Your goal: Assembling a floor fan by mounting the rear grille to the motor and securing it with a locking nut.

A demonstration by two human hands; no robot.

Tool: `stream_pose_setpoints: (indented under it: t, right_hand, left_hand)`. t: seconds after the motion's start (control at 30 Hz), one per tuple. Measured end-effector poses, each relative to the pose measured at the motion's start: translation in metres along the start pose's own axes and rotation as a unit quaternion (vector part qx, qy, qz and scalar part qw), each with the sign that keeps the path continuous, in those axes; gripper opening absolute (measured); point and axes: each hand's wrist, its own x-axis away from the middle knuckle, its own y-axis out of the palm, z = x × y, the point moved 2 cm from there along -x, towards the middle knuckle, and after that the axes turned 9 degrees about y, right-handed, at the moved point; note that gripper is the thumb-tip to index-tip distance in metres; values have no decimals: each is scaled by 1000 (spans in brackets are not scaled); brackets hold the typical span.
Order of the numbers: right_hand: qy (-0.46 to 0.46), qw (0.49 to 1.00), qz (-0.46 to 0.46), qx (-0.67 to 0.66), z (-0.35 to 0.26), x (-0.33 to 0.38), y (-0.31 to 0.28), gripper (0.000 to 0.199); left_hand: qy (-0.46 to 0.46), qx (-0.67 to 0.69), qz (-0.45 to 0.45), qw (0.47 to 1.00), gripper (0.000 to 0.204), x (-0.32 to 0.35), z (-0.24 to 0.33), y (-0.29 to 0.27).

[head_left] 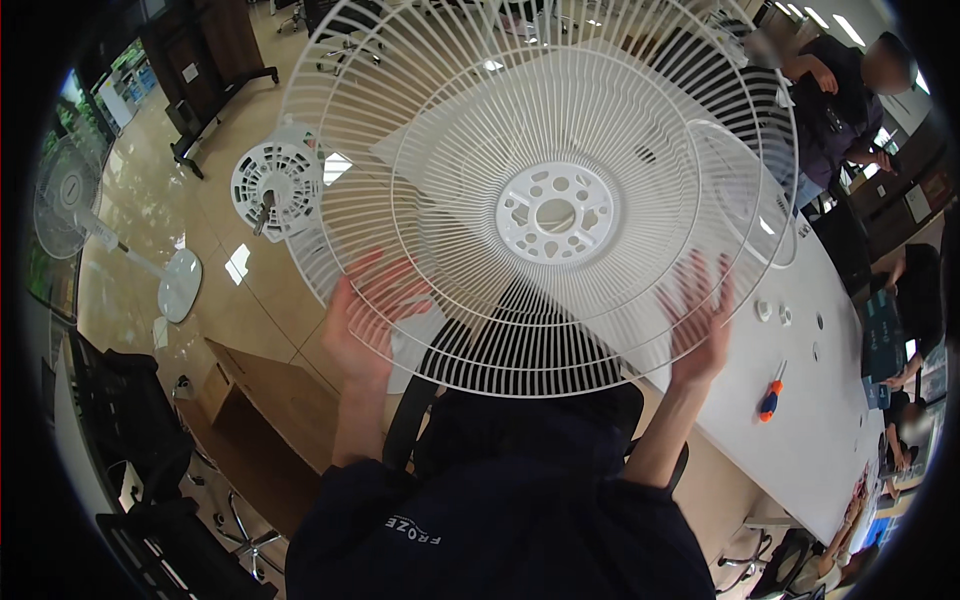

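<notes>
A large round white wire fan grille is held up in front of me, with a perforated plastic hub plate at its centre. My left hand grips its lower left side, the fingers spread and showing through the wires. On the lower right side, my right hand holds the grille the same way, its fingers seen through the wires. To the left of the grille is a white fan motor housing with a slotted round face and a shaft at its middle. Part of the white table is seen only through the wires.
On the white table at right lie an orange and blue screwdriver, small white round parts and a clear round piece. An open cardboard box is at lower left. A standing fan is far left. People are at right.
</notes>
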Motion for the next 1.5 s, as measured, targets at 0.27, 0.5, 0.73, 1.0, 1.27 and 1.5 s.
stream_pose_setpoints:
  t: [0.27,0.5,0.73,1.0,1.27,1.5]
  right_hand:
    - [106,983,144,35,69,-3,49,33]
    - [120,988,76,52,73,-12,116,34]
    - [164,975,-58,142,97,-40,156,30]
    - [215,951,-137,176,116,-49,216,21]
    - [143,949,-157,235,112,-76,221,19]
    - [166,943,-156,241,105,-72,219,20]
  left_hand:
    - [164,28,44,985,50,25,-9,-40]
    - [218,-223,120,943,55,22,116,-58]
    - [322,-145,-12,936,78,50,183,-117]
    - [308,-222,107,919,77,51,174,-161]
    - [311,-78,84,944,70,46,131,-164]
    - [322,-57,48,944,72,55,135,-166]
